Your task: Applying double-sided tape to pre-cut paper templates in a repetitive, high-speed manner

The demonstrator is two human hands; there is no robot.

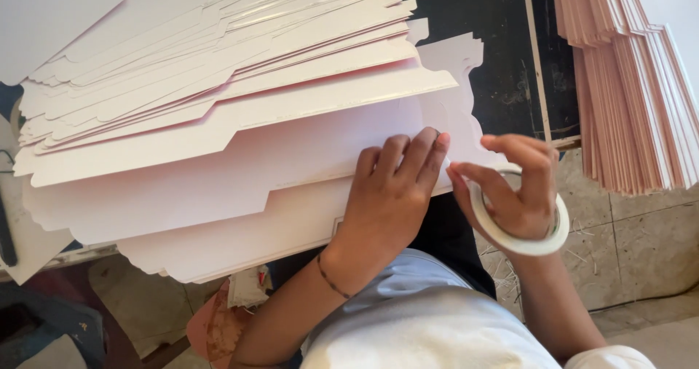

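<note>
- A big fanned heap of pale pink die-cut card sheets [218, 85] fills the upper left and centre, the sheets overlapping with tabs and notched edges showing; the lowest sheets jut out toward the person.
- The dark, scuffed counter [502, 56] carries the heap; a pale strip runs down it near its right edge.
- A second stack of pink card sheets [626, 85] stands at the upper right, seen edge-on as many thin layers, well apart from the heap.
- The floor [633, 245] at lower right is grey stone tile with bits of straw lying on it.
- The person's pale grey-white top [429, 318] fills the bottom centre.
- At lower left, beneath the counter's edge, a blue object [51, 325] and a crumpled pinkish cloth [218, 325] are partly visible; what they are I cannot tell.
- The left hand [393, 190] lies flat on the pink sheet, fingers together and pressing down near its right edge; a thin cord circles the wrist.
- The right hand [513, 187] has a roll of white tape [520, 241] looped around it like a bangle, while thumb and forefinger pinch together just beside the left fingertips, at the sheet's edge.
</note>
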